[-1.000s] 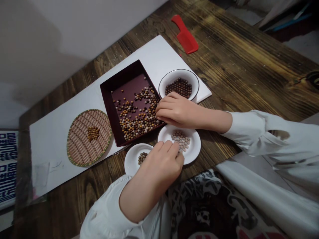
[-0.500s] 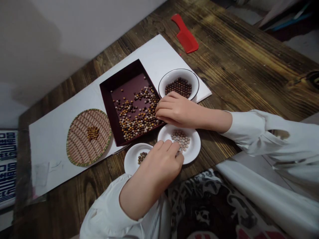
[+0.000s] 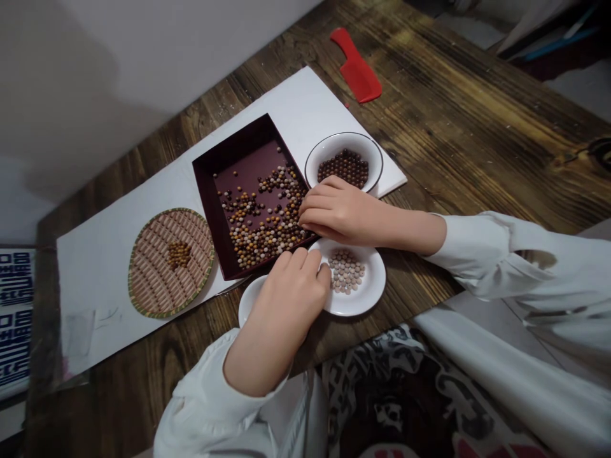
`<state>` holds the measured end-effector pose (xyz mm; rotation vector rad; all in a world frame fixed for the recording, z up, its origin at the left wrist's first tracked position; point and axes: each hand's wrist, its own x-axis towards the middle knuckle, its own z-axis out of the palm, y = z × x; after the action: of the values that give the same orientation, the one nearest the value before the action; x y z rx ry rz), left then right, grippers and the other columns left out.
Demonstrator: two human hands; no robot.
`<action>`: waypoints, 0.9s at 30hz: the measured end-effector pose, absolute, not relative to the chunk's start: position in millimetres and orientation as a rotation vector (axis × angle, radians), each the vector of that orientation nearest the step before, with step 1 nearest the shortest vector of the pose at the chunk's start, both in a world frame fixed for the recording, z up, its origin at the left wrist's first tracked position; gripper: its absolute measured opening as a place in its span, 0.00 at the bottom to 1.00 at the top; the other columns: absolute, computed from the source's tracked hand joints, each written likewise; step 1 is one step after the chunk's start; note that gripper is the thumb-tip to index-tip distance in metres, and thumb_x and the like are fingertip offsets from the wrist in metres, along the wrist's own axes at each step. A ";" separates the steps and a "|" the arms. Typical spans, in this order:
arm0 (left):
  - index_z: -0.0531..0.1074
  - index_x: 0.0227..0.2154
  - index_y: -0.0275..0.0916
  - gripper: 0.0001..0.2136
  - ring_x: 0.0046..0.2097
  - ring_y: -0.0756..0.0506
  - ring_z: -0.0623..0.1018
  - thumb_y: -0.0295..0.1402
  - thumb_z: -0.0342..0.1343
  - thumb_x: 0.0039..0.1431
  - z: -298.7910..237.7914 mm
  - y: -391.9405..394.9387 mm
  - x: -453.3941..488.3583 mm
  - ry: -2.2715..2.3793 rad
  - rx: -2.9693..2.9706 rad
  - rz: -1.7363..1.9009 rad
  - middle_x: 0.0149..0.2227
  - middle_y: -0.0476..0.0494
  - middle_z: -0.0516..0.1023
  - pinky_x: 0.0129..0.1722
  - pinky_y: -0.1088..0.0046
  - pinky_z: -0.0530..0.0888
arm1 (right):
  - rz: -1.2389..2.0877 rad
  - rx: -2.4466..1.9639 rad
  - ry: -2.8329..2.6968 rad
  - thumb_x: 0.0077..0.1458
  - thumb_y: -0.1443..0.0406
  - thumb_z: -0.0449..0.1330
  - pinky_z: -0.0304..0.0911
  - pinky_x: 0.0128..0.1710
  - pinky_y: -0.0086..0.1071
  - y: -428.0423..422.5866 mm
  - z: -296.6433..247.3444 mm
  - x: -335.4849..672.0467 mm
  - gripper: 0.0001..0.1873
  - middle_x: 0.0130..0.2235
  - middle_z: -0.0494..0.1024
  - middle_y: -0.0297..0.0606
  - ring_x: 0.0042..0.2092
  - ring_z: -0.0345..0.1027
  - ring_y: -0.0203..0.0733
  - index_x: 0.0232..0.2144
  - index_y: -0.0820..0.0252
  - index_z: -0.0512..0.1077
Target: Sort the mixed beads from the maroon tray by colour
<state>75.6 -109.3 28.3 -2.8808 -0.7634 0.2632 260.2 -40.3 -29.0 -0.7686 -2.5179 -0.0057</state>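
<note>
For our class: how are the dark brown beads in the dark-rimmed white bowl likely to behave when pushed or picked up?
The dark brown beads would probably roll readily when pushed, since they look round. Their shiny highlights suggest smooth surfaces, so they may be slippery to pinch. The white bowl, with raised sides, should probably stop them scattering.

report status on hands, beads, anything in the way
Left hand partly blocking view of small white dish. Right hand by tray edge. Mixed beads inside tray.

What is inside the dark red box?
The box holds loose yellow, pale and dark brown beads. The right hand covers one corner; beads there, if any, cannot be seen.
</note>
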 end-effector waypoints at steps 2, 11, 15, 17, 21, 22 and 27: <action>0.75 0.39 0.32 0.11 0.35 0.42 0.70 0.23 0.47 0.65 24.8 -108.0 77.2 -0.765 -2.856 0.239 0.31 0.41 0.71 0.33 0.66 0.64 | -0.001 -0.768 -2.522 0.70 0.64 0.41 0.53 0.44 0.40 -40.5 -28.8 260.3 0.19 0.40 0.77 0.40 0.44 0.66 0.42 0.39 0.62 0.70; 0.76 0.42 0.31 0.12 0.36 0.41 0.71 0.24 0.46 0.66 21.6 -106.9 84.7 -0.757 -2.860 0.277 0.33 0.39 0.72 0.33 0.66 0.65 | -0.009 -0.754 -2.505 0.70 0.64 0.41 0.52 0.43 0.40 -40.2 -29.6 259.9 0.18 0.39 0.77 0.41 0.43 0.65 0.42 0.38 0.63 0.70; 0.76 0.41 0.32 0.13 0.35 0.41 0.71 0.23 0.46 0.65 23.9 -107.9 85.4 -0.771 -2.869 0.268 0.32 0.39 0.72 0.33 0.66 0.65 | 0.001 -0.771 -2.515 0.70 0.64 0.41 0.52 0.43 0.39 -40.3 -29.7 259.4 0.18 0.40 0.77 0.41 0.44 0.65 0.42 0.38 0.63 0.70; 0.76 0.41 0.32 0.13 0.35 0.41 0.71 0.24 0.46 0.65 24.1 -108.4 85.1 -0.749 -2.880 0.250 0.33 0.39 0.72 0.33 0.66 0.65 | 0.014 -0.783 -2.527 0.70 0.64 0.41 0.52 0.43 0.40 -40.5 -29.1 259.4 0.18 0.40 0.76 0.41 0.44 0.65 0.42 0.38 0.63 0.70; 0.76 0.41 0.32 0.12 0.35 0.42 0.70 0.24 0.47 0.65 24.0 -108.2 83.4 -0.743 -2.880 0.223 0.32 0.39 0.72 0.33 0.66 0.65 | 0.048 -0.808 -2.565 0.70 0.64 0.41 0.52 0.45 0.40 -40.6 -27.5 259.5 0.18 0.41 0.76 0.41 0.45 0.65 0.42 0.39 0.63 0.70; 0.76 0.41 0.32 0.12 0.35 0.42 0.70 0.24 0.47 0.65 24.0 -107.9 83.0 -0.744 -2.877 0.213 0.32 0.39 0.72 0.33 0.66 0.65 | 0.056 -0.814 -2.573 0.70 0.64 0.42 0.52 0.45 0.40 -40.6 -27.1 259.5 0.18 0.42 0.76 0.42 0.46 0.65 0.42 0.39 0.63 0.70; 0.77 0.39 0.32 0.11 0.34 0.41 0.70 0.23 0.48 0.64 24.9 -107.0 83.8 -0.768 -2.870 0.223 0.31 0.39 0.72 0.33 0.66 0.65 | 0.075 -0.819 -2.578 0.69 0.64 0.42 0.51 0.45 0.41 -40.7 -26.2 259.8 0.17 0.42 0.76 0.41 0.45 0.65 0.42 0.39 0.62 0.70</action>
<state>83.8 -107.0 24.9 -2.8698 -0.7675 0.2227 259.8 -40.7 -26.2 -0.8188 -2.5777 0.0750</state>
